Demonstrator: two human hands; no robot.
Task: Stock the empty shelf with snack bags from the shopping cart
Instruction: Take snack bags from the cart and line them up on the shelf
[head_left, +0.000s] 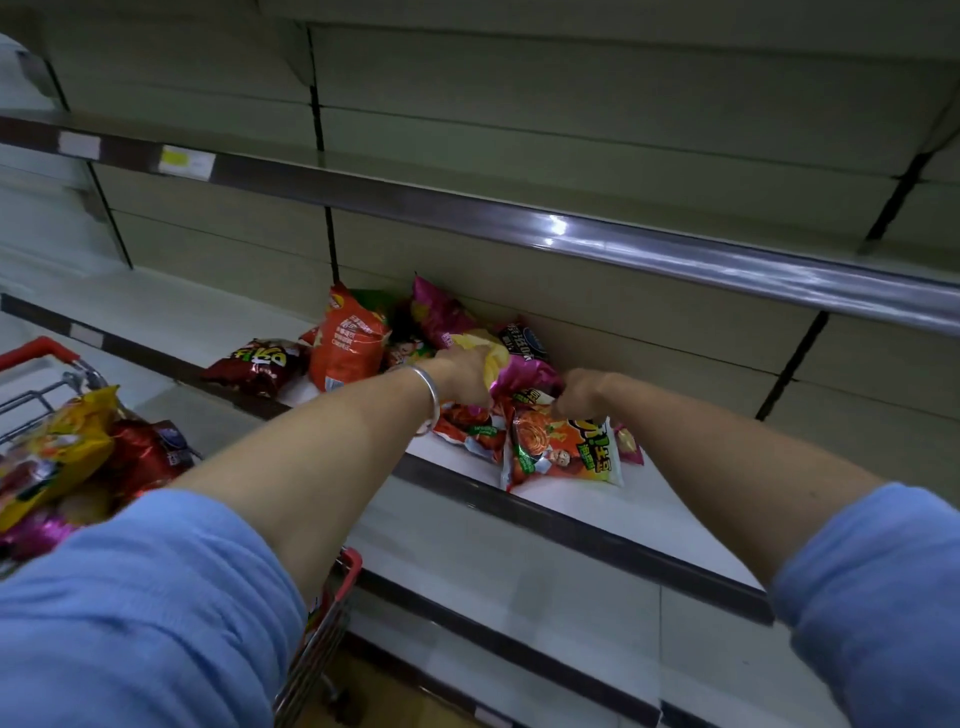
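Observation:
Both arms reach onto the white shelf (597, 512), where several snack bags lie in a loose heap. My left hand (462, 376) and my right hand (579, 395) both grip a pink and yellow bag (514, 371) at the middle of the heap. Beneath it lies an orange bag (561, 457) near the shelf's front edge. A tall orange bag (345, 345) stands to the left, with a dark red bag (260, 366) lying beside it. A black bag (522, 340) leans on the back panel. The cart (57, 364) at lower left holds more bags (62, 452).
An upper shelf with a shiny metal rail (571, 234) juts out above the heap. Lower shelf edges (519, 577) step out toward me below. The cart's red-edged basket (332, 613) stands close under my left arm. The shelf runs on bare to the left and right of the heap.

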